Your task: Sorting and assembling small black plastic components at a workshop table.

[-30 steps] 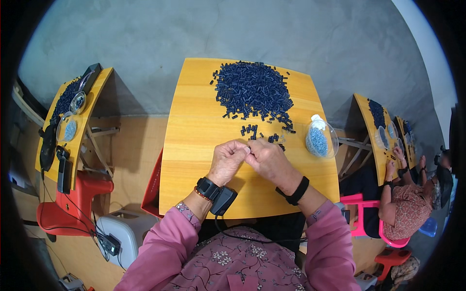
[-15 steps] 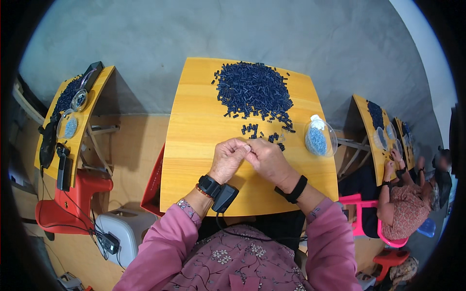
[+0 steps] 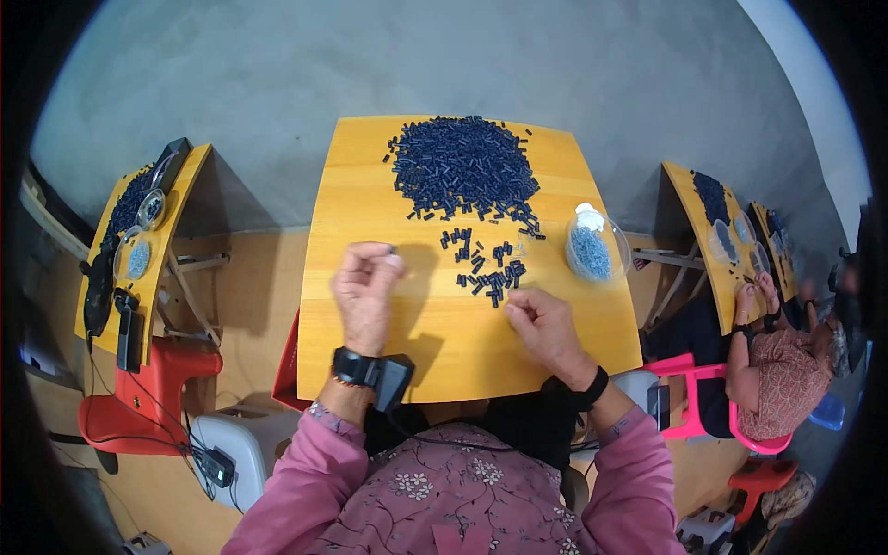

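My left hand [image 3: 363, 294] is raised over the left part of the wooden table, thumb and fingertips pinched on a small dark tube-shaped piece [image 3: 392, 250]. At the front edge of a loose group of dark pieces [image 3: 479, 280], my right hand [image 3: 549, 335] has its fingers curled and thumb close to the index finger; whatever may be between them cannot be made out. Behind this group rises a large heap of dark blue-black pieces [image 3: 462, 166]. To the right of the heap a clear round tub [image 3: 622, 264] holds small light-blue parts [image 3: 592, 253] and something white [image 3: 589, 217].
My table [image 3: 333, 203] stands near a grey wall. Side tables left [image 3: 194, 185] and right [image 3: 684, 208] carry similar heaps and tubs. A person [image 3: 786, 379] sits working at the right one. A red stool [image 3: 162, 388] and cables are at left.
My hands, together at the fingertips before, have parted. The left moved left and up with the dark piece; the right moved right and down beside the loose pieces, which now show more fully.
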Tool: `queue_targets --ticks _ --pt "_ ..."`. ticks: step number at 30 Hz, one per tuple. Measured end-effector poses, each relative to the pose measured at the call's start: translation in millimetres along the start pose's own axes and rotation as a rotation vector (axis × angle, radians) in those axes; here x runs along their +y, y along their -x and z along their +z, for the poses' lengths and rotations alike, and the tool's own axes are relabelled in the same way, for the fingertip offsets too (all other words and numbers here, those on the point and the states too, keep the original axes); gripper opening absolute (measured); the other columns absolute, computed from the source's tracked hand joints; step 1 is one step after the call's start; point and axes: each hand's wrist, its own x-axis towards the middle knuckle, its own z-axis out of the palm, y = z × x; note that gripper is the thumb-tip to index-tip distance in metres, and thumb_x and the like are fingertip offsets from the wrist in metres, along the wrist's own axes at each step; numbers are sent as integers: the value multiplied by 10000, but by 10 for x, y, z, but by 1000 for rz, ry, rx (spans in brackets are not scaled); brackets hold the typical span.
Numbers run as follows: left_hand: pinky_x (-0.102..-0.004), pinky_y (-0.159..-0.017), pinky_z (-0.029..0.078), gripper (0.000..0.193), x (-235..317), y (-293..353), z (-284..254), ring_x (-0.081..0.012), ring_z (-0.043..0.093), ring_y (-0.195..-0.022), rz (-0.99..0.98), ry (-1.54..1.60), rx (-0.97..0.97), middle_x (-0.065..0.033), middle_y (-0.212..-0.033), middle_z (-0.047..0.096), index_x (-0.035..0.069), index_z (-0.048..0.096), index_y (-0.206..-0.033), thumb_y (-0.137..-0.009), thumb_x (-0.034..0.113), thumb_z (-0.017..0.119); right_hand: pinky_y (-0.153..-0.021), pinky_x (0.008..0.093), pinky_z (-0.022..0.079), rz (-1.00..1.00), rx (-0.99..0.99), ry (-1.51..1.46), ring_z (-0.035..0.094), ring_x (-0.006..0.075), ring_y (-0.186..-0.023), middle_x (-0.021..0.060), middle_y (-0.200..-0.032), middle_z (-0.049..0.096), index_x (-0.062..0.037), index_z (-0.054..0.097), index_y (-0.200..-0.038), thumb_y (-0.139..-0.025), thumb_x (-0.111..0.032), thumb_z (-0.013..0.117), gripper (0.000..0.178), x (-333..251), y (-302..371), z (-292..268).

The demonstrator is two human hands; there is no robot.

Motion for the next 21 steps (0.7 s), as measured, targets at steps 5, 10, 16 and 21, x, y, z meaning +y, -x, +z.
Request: queue_targets --ticks 5,10,16,21 --pt "-228 -787 486 121 277 -14 -604 -78 576 -845 205 -203 323 -9 -921 624 50 624 -968 -870 -16 649 -599 268 487 52 73 -94 611 138 -663 84 -766 642 26 624 -976 -873 -27 630 116 321 -96 -98" --pt "-208 -646 426 149 224 269 -1549 -64 517 -718 157 -206 565 12 -868 597 58 613 -973 -847 -9 656 -617 246 490 -70 47 -43 586 87 -691 64 -810 654 40 618 -964 -865 -10 630 111 151 -167 -79" --pt "-225 -684 447 207 89 459 -1828 -85 531 -751 -95 -375 667 1 -892 588 42 587 -1028 -841 12 671 -644 342 508 -241 -118 124 628 242 -703 142 -792 628 32 616 -919 -793 -25 691 158 21 -267 -24" --pt "-285 -869 451 226 167 363 -1546 -141 536 -942 113 -470 594 -44 -1023 576 17 584 -1075 -859 23 651 -663 438 481 -263 -97 249 586 373 -722 176 -769 576 4 590 -847 -770 -19 685 124 -31 -253 28"
